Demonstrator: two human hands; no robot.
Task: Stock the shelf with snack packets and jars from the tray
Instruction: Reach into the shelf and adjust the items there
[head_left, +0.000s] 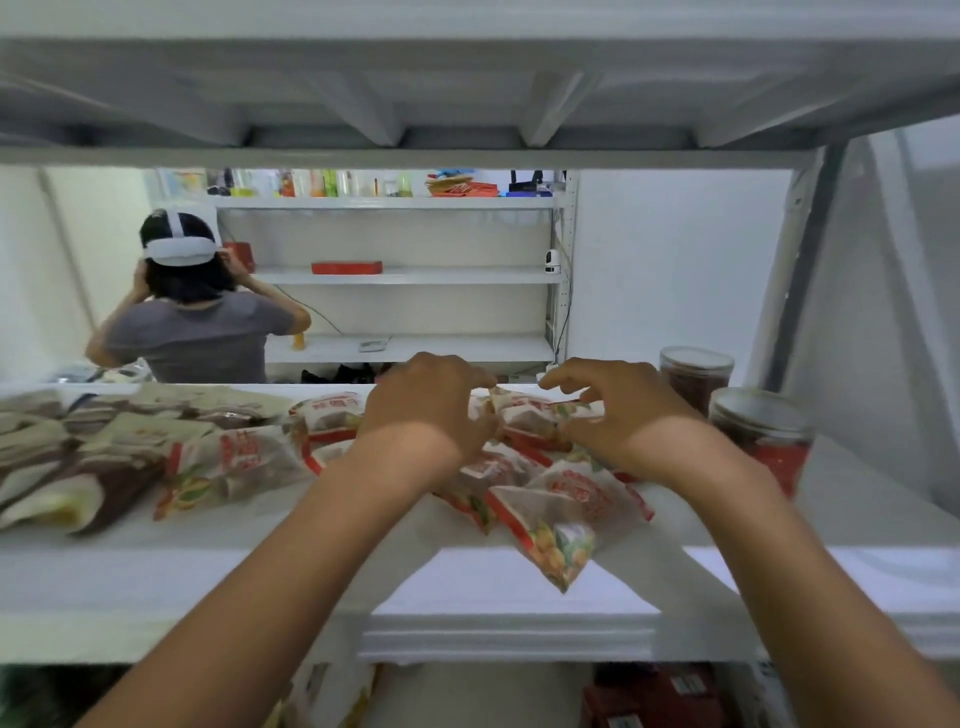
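Pinching a snack packet (525, 415), its length running left-right.

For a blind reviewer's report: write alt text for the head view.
Left-hand grip and right-hand grip pinch a snack packet over a heap of packets on a white shelf; two lidded jars stand at right.

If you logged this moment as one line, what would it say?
step: arranging packets | left hand: pinches snack packet | right hand: holds same packet | place: shelf | jars: two, upright at right
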